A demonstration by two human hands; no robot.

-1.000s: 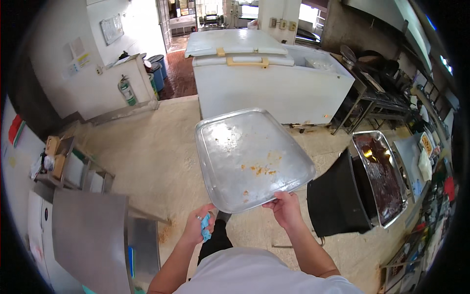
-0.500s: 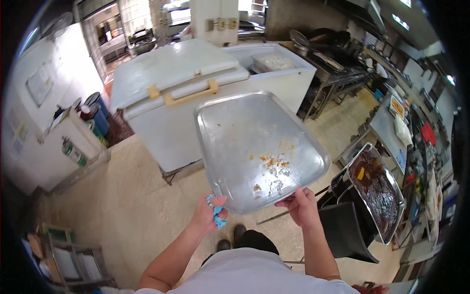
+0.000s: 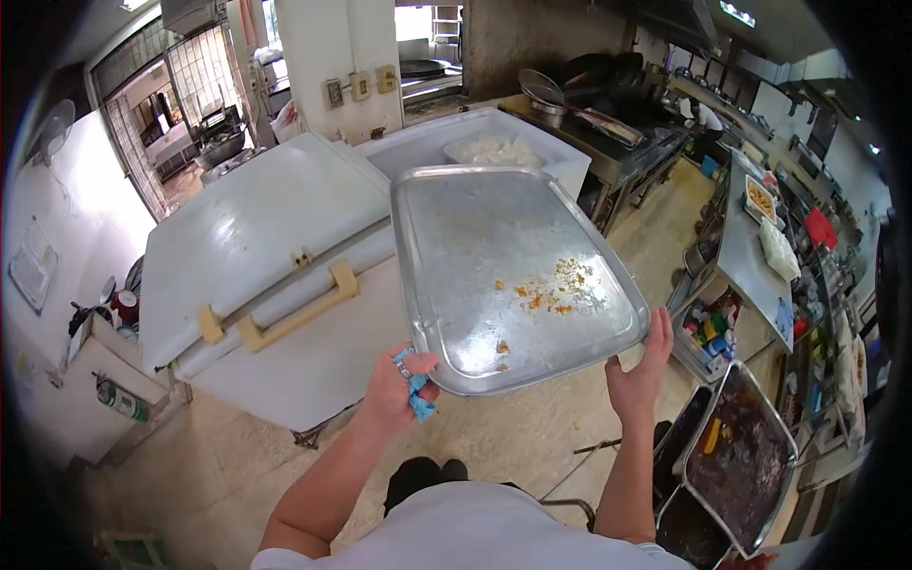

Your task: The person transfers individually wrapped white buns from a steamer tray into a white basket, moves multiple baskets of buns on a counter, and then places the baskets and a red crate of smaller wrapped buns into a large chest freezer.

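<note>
I carry a large rectangular metal tray level in front of me, with scattered orange and yellow food crumbs on its right half. My left hand grips the tray's near left corner and also clutches a small blue cloth. Supporting the near right corner from below, my right hand has its fingers curled up over the rim.
A white chest freezer with cream handles stands close on the left. A second white freezer sits behind the tray. A dark, dirty tray lies low on the right, beside a steel counter. Cooking stations line the back right.
I have moved closer to the chest freezer and turned right. The tray stays in both hands and now sits level in front of me.
</note>
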